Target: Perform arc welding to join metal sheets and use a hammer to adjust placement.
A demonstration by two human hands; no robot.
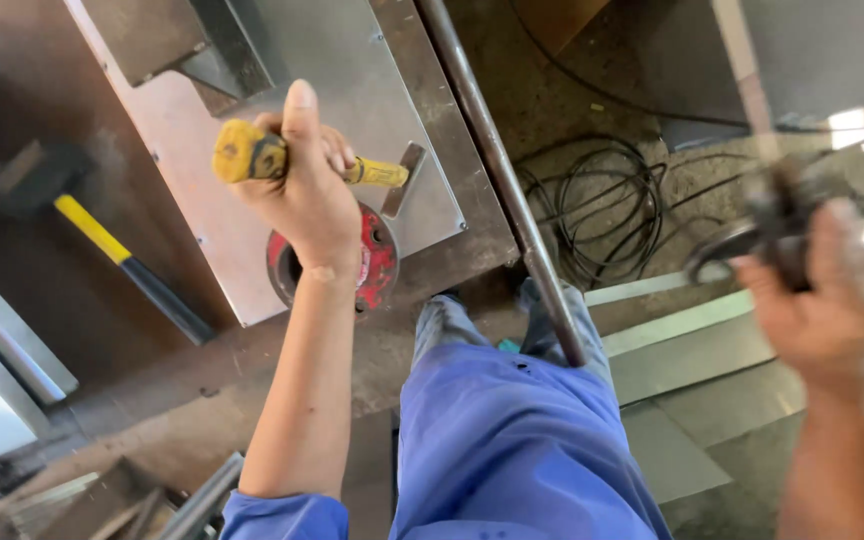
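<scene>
Yellow rubber covers the grip of the chisel [297,160] that the left hand [302,195] holds in a closed fist, thumb pointing up along the back. Its flat steel blade [404,178] sticks out to the right and rests against a smooth, pale metal sheet [342,70] lying on a rusty brown workbench [152,370]. Just under the fist sits one round red disc [377,265] with a dark hole in the middle, its paint chipped and scuffed, half over the sheet's lower edge.

Out to the right, well apart from the bench, the right hand [832,300] is blurred; its fingers are wrapped around a dark, lumpy tool [782,225], though its exact kind cannot be made out.

One hammer [102,235] lies on the left of the bench, with a dark blocky head and a handle that is yellow near the head and black at the end. One long round steel bar [507,185] runs diagonally along the bench's right edge. Black cable [602,200] lies in loose coils on the gritty concrete floor beyond it. Blue cloth trousers [512,440] fill the bottom centre, and flat grey metal strips [692,340] lie beside them.
</scene>
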